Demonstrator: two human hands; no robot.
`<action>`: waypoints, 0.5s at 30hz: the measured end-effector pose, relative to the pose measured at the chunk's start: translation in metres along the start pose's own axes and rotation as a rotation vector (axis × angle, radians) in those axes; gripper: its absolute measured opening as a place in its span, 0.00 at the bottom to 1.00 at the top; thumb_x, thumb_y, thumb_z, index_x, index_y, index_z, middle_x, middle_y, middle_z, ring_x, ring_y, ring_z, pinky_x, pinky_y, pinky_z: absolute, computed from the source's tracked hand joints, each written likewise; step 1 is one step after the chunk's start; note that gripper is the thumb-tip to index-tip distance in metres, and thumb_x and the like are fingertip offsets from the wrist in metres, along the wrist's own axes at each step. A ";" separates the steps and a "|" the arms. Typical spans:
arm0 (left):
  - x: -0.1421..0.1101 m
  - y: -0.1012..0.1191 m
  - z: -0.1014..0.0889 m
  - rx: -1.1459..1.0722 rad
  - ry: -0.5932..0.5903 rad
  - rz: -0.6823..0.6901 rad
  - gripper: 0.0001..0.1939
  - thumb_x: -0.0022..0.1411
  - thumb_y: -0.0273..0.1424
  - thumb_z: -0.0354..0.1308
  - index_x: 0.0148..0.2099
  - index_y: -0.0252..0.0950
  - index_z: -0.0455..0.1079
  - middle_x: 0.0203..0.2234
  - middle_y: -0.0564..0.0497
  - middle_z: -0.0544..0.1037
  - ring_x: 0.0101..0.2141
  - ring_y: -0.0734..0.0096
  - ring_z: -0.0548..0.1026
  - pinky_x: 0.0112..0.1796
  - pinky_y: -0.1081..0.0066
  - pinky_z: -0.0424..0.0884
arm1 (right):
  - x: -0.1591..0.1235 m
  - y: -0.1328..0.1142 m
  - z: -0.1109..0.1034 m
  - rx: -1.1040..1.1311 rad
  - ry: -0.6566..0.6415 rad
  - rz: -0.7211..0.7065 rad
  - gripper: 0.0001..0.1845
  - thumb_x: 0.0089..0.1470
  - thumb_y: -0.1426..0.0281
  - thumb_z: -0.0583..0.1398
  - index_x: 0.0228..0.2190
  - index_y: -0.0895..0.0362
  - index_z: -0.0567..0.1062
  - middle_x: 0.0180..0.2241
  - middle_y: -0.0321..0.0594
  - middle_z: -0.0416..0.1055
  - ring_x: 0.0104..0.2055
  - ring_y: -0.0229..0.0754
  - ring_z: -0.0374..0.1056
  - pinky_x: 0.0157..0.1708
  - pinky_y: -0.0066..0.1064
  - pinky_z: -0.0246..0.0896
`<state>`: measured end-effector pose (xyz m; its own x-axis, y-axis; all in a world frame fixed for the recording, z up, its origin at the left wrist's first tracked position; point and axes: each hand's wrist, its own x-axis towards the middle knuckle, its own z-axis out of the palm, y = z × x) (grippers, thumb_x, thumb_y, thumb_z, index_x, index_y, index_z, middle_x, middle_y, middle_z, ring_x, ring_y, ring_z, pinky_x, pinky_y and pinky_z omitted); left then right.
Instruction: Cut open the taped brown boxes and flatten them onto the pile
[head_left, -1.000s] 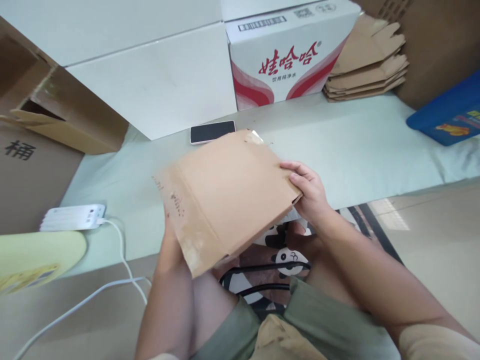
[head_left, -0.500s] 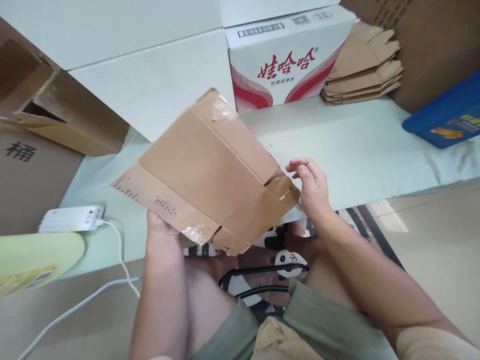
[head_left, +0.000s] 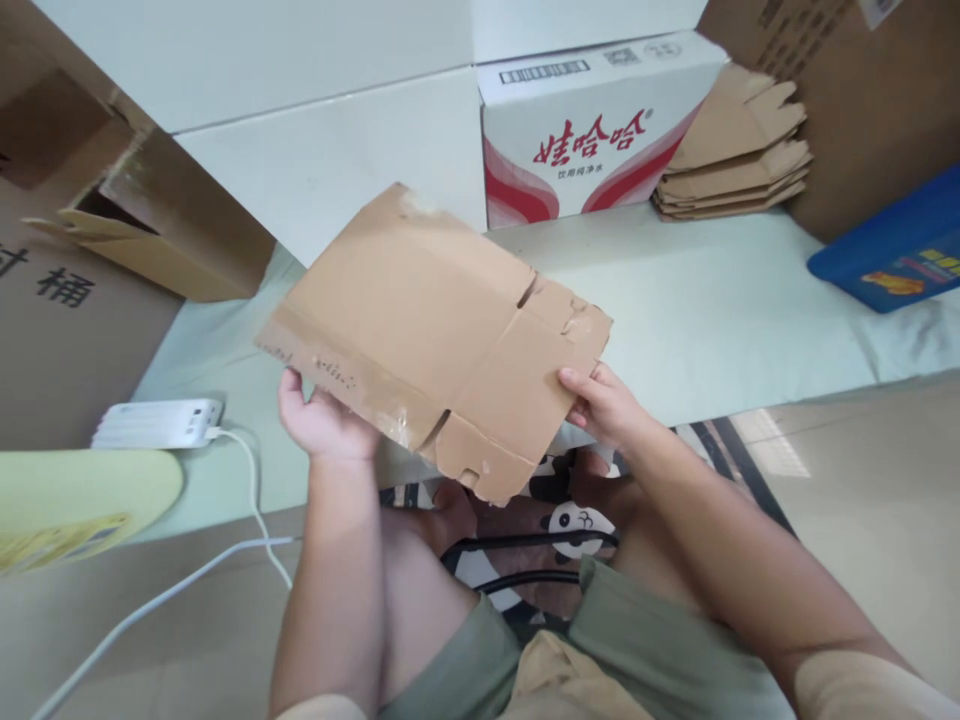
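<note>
I hold a flattened brown cardboard box point(head_left: 427, 330) in the air above the table's near edge, its flaps and old tape marks facing me. My left hand point(head_left: 322, 425) grips its lower left edge from beneath, fingers curled under the board. My right hand point(head_left: 600, 405) pinches its right edge, thumb on top and the fingers behind. The box is tilted, its far corner raised toward the white boxes.
A pale green table point(head_left: 712, 300) carries a white carton with red print point(head_left: 592, 140), a stack of flat brown cartons point(head_left: 735, 150), a blue item point(head_left: 892, 250), and a white power strip point(head_left: 157, 425) with its cable. Brown boxes point(head_left: 82, 260) stand at left.
The flat box was turned over and rotated in my hands. My right hand let go for a moment and now grips the right edge again; my left hand shifted to the lower left edge.
</note>
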<state>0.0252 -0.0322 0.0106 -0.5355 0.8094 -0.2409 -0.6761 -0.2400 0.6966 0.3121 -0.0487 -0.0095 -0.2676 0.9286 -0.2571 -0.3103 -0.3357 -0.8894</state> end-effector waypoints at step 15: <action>0.005 0.021 -0.009 -0.177 -0.138 -0.230 0.30 0.69 0.55 0.39 0.35 0.40 0.73 0.22 0.52 0.76 0.21 0.71 0.74 0.28 0.67 0.74 | -0.045 -0.069 -0.063 0.039 1.050 -0.486 0.10 0.52 0.69 0.66 0.32 0.52 0.69 0.20 0.23 0.70 0.11 0.28 0.60 0.08 0.18 0.53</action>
<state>0.0036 -0.0379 0.0182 -0.2934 0.9153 -0.2761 -0.8556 -0.1226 0.5030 0.4029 -0.0574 0.0399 0.7717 0.6289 -0.0945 -0.2052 0.1054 -0.9730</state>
